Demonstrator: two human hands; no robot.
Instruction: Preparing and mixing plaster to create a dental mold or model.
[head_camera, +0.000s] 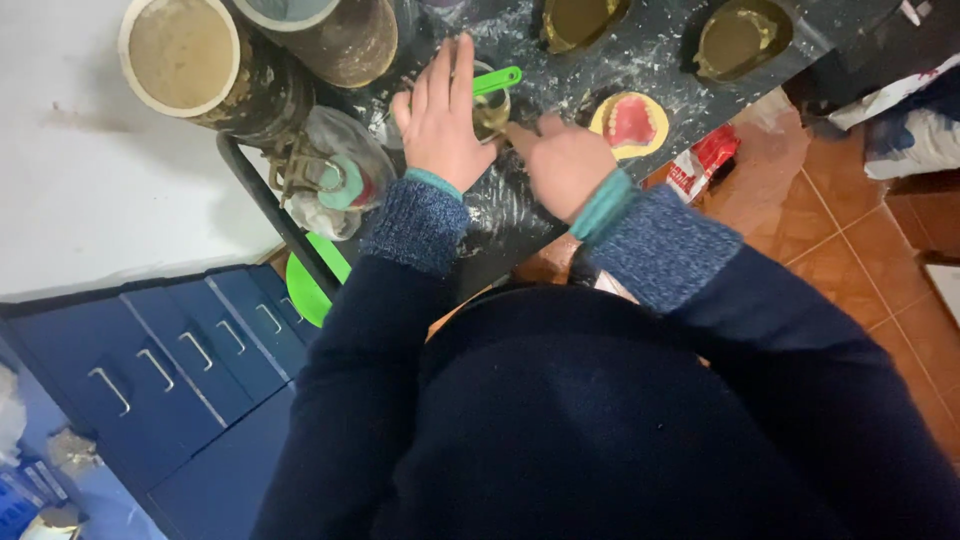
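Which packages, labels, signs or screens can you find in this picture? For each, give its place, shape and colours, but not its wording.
Red and white packet: crumpled, on the floor by the edge of the dark worktop, right of the right hand.
Clear plastic bag: crinkled, holding something teal and red, on the worktop beside the left hand.
No signs or screens show.

One head-worn camera looks steeply down, close over the dark worktop and tiled floor.
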